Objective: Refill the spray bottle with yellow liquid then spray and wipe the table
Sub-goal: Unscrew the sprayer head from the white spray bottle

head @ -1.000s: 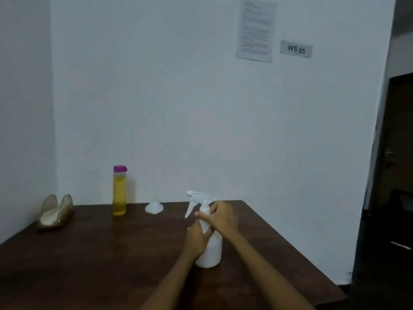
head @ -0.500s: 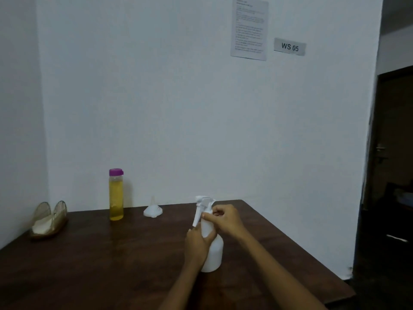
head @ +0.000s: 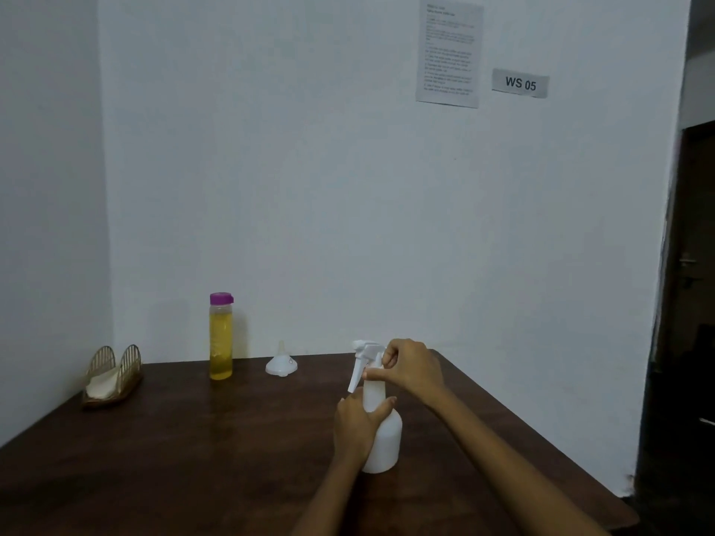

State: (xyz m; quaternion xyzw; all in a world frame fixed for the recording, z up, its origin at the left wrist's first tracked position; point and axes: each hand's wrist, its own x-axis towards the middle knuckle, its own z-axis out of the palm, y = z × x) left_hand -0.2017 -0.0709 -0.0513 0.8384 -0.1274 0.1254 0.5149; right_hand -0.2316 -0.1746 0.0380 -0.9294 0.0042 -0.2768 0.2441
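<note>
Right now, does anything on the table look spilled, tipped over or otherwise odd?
Nothing stands out. The spray bottle stands upright in both hands, the left hand on its body, the right hand at the trigger head. The yellow liquid bottle is upright and capped; the funnel rests mouth-down. No spill shows.

Spray bottle (head: 381, 439): plain white, incl. trigger head. Tall bottle (head: 221, 336): clear w/ yellow liquid, purple cap. Funnel (head: 281, 364): white. Table (head: 193, 458): dark brown wood, faint grain. Holder (head: 112, 375): tan slatted wicker, cream cloth inside. Wall: white; sign (head: 520, 83) grey w/ black letters "WS 05".
</note>
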